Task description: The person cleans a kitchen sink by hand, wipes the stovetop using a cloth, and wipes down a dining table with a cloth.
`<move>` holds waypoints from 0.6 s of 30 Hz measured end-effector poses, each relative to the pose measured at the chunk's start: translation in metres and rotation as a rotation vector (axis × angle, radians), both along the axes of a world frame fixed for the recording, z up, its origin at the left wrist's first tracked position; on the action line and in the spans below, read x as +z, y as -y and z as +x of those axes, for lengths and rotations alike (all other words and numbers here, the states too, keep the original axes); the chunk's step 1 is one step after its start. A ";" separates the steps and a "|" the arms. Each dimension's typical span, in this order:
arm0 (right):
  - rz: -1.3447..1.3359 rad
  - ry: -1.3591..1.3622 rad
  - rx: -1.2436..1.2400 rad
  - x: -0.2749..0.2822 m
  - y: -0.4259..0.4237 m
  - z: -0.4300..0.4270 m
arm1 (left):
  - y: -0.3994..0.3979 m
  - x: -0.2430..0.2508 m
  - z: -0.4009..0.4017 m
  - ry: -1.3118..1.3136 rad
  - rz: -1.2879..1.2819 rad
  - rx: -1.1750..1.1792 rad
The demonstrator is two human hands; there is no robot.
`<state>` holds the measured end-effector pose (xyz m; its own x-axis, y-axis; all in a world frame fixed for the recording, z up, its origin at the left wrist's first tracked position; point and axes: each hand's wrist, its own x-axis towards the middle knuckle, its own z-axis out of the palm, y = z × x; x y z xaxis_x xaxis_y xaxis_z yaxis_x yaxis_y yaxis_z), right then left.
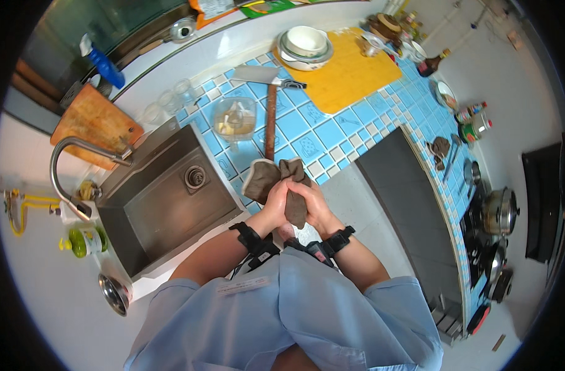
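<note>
A brown cloth (pixel 261 180) with a pale edge is bunched between my two hands in front of my body. My left hand (pixel 277 200) presses it from one side and my right hand (pixel 313 202) from the other, with the thumbs close together. One end of the cloth hangs down below the palms. Just beyond it, a wooden rolling pin (pixel 270 121) lies on the blue tiled counter (pixel 289 127). A cleaver (pixel 259 74) rests at the pin's far end, and a clear plastic container (pixel 235 118) with some contents stands to the left of the pin.
The steel sink (pixel 166 204) lies to my left under a curved faucet (pixel 90 143). A yellow mat (pixel 352 69) bears stacked bowls (pixel 305 46). Glass jars (pixel 168 102) line the back wall. On the right are a second brown cloth (pixel 440 147) and a steel pot (pixel 498 212) on the stove.
</note>
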<state>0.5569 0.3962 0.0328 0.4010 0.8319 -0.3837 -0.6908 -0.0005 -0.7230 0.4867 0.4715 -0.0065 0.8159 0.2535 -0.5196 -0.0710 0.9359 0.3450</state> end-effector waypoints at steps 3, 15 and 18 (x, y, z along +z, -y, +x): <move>-0.142 -0.169 -0.194 -0.015 0.006 -0.002 | 0.016 0.005 0.006 -0.122 0.341 -0.012; 0.051 0.026 -0.542 -0.012 0.024 0.010 | -0.023 -0.006 0.043 -0.433 1.931 0.123; -0.186 0.752 -0.261 -0.025 0.016 0.004 | -0.013 -0.013 0.050 -0.489 2.172 -0.262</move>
